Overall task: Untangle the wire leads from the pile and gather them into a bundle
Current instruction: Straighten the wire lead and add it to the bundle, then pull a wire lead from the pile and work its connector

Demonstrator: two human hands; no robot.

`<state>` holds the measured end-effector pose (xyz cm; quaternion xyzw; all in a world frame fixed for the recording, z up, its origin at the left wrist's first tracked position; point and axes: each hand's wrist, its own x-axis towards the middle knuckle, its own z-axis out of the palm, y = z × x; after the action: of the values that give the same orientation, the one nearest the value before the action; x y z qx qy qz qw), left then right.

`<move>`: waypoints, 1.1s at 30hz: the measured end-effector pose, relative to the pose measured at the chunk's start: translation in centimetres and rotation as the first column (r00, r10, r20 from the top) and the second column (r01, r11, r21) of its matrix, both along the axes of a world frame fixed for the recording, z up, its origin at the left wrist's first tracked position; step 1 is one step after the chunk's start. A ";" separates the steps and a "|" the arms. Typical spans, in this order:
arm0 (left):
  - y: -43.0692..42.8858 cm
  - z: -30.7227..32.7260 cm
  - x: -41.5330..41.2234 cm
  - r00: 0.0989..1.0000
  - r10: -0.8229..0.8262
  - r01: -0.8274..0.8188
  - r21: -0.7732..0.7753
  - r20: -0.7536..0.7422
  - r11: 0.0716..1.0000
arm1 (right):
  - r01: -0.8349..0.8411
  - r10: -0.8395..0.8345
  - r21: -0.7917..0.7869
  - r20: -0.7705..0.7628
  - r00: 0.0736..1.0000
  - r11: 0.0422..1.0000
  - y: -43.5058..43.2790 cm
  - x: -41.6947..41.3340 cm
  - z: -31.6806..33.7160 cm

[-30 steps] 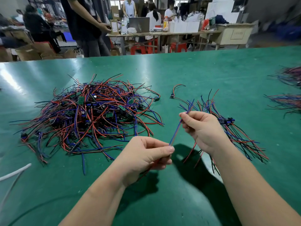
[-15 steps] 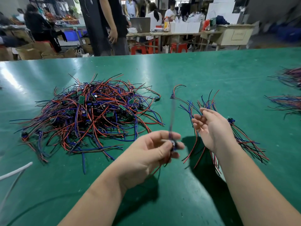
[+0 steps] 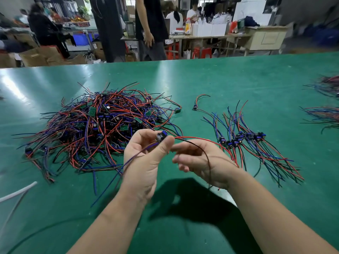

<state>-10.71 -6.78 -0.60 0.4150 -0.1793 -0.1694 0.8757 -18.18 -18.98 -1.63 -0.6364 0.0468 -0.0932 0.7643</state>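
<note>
Head view, one lead set in hand.

Change: one second back both hands pinched a single blue lead stretched taut between them. Half a second back the right hand let go and opened while the left swung the piece. Now the piece is turned up and its leads hang free on both sides.

Left hand (image 3: 145,158): thumb and fingers pinch the small blue module (image 3: 161,136) of the lead set, held above the table (image 3: 211,79). The blue leads (image 3: 117,178) trail down and to the left past the wrist.

Right hand (image 3: 203,162): fingers loosely curved, index finger reaching toward the left thumb. The red lead (image 3: 201,138) and black lead (image 3: 206,154) run from the module across this hand. No closed grip on them is visible.

Pile (image 3: 102,125): large red-and-blue tangle on the table, left of the hands and apart from the held set.

Sorted leads (image 3: 244,142): a fanned row just right of the right hand, modules lined up side by side.

Judgement: this set looks clear of the tangle. The likely next step is smoothing its leads and laying it on the row at the right. Most of the pile is not yet sorted, so the task is at an early stage.
</note>
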 end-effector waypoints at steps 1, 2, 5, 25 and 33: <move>0.0 -0.3 -0.2 0.989 0.059 -0.067 0.054 0.138 0.996 | 0.006 -0.012 0.140 0.044 0.999 0.990 0.1 0.1 0.1; 0.0 -0.6 -0.3 0.950 0.109 -0.147 0.111 0.293 0.983 | 0.008 -0.032 0.278 0.082 0.996 0.960 0.1 0.2 0.2; 0.3 -1.2 -0.7 0.646 0.191 -0.386 0.100 0.739 0.917 | 0.066 -0.133 0.489 0.105 0.985 0.870 -0.2 0.0 0.6; -0.2 -1.5 0.0 0.965 -0.223 0.123 0.517 0.136 0.847 | 0.195 -0.205 0.214 0.029 0.978 0.957 -2.5 -0.9 1.5; -0.9 -2.2 -1.1 0.962 -0.268 0.203 0.498 0.061 0.843 | 0.367 -0.364 0.008 -0.096 0.926 0.930 -1.3 -0.1 0.2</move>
<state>-11.83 -7.64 -2.80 0.6070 -0.2362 -0.2884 0.7019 -18.23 -20.32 -1.43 -0.6102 0.2013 -0.2035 0.7387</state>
